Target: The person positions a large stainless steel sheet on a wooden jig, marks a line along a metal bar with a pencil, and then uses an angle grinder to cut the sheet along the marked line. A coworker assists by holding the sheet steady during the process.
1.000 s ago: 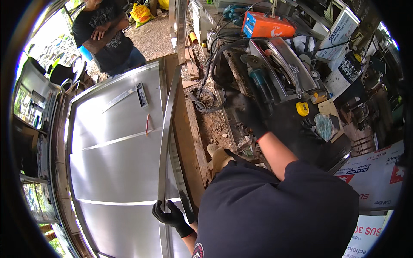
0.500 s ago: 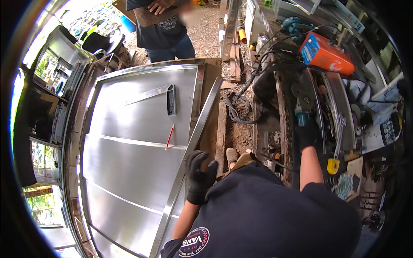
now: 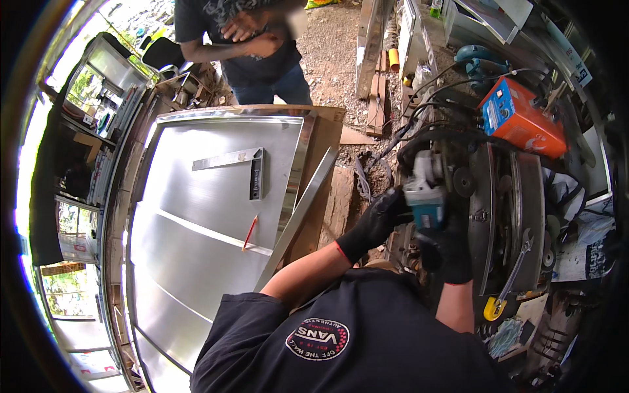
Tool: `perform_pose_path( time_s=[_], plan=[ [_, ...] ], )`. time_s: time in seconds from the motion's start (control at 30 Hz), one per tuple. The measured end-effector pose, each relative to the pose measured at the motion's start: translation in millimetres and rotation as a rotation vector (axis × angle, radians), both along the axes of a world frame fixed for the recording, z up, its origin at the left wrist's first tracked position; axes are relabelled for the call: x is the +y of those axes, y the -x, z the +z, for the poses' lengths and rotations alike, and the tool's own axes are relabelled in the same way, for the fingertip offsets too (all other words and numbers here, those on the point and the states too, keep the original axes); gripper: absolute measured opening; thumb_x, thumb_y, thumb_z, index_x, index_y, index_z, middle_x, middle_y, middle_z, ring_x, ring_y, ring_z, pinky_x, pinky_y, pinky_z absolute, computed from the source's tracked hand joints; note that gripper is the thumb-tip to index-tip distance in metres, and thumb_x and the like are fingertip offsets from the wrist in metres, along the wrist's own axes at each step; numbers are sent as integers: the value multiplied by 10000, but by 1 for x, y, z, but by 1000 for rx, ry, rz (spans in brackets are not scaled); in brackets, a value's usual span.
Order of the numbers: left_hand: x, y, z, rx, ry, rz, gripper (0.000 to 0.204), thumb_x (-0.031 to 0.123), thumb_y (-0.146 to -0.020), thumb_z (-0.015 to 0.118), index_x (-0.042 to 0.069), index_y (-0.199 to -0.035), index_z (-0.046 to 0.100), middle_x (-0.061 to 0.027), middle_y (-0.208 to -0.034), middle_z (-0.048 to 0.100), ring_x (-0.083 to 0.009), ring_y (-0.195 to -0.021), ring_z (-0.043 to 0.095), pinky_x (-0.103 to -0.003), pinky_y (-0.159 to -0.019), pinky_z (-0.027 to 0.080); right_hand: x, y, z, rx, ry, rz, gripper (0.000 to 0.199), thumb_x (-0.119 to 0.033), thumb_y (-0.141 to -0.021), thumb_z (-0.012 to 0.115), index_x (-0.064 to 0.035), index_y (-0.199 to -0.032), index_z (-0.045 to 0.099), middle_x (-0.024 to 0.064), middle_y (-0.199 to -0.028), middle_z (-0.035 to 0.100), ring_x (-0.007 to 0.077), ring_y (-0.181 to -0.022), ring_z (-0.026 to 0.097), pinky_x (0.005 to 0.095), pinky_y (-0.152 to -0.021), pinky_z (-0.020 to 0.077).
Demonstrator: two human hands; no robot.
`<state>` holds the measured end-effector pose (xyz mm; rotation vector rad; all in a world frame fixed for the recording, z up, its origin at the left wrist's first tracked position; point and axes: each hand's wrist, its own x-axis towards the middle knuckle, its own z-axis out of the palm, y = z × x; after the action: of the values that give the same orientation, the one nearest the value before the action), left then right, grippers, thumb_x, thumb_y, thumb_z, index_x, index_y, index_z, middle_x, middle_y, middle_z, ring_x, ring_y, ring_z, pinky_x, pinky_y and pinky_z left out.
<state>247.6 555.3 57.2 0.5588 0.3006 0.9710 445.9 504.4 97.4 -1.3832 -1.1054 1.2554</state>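
An angle grinder (image 3: pixel 426 200) with a teal body and a pale metal head is held up in front of me, somewhat blurred. My right hand (image 3: pixel 447 252), in a black glove, is closed round its lower body. Beside its left side is my left hand (image 3: pixel 386 213), also black-gloved; its fingers reach the grinder's edge, but dark blur hides whether they grip it. To the left lies a large framed metal panel (image 3: pixel 196 262), bearing a try square (image 3: pixel 256 177) and a red pencil (image 3: pixel 249 233). A long metal bar (image 3: pixel 304 203) slants along the panel's right side.
An orange boxy machine (image 3: pixel 531 124) with black cables stands at the far right. Near it are grinding discs (image 3: pixel 464 181), a wrench (image 3: pixel 514 268) and a yellow tape measure (image 3: pixel 494 308). Another person (image 3: pixel 246 52) stands beyond the panel with arms folded across the body.
My right hand has lifted the angle grinder from the right-hand clutter toward my middle. My left hand has moved from beside the metal bar rightward to the grinder. The view has shifted.
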Motion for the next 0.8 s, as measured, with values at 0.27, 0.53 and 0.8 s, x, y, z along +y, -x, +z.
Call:
perform_pose_path(
  time_s=[0.27, 0.53, 0.8],
  plan=[
    [-8, 11, -20, 224, -94, -8, 712, 498, -1070, 536, 32, -1584, 373, -135, -1518, 533, -261, -1380, 535, -445, -1194, 394, 38, 36, 45, -93, 7, 68, 707, -65, -740, 897, -29, -1370, 580, 70, -1200, 675, 187, -1025, 661, 356, -902, 563],
    [-18, -8, -2, 638, -135, -55, 702, 151, -811, 910, 36, -1389, 529, -49, -1165, 711, -140, -1018, 685, -354, -910, 589, 59, 51, 19, 474, -6, -225, 750, 5, -759, 860, -69, -1425, 522, 60, -1190, 602, 190, -1062, 642, 354, -863, 621],
    [10, 17, 21, 587, -504, -215, 753, 98, -833, 869, 35, -1481, 491, -67, -1302, 679, -148, -1185, 614, -364, -1053, 507, 56, 11, 16, 307, 30, 70, 483, -42, -778, 810, 9, -1235, 666, 78, -959, 716, 224, -884, 727, 338, -769, 618]
  ],
)
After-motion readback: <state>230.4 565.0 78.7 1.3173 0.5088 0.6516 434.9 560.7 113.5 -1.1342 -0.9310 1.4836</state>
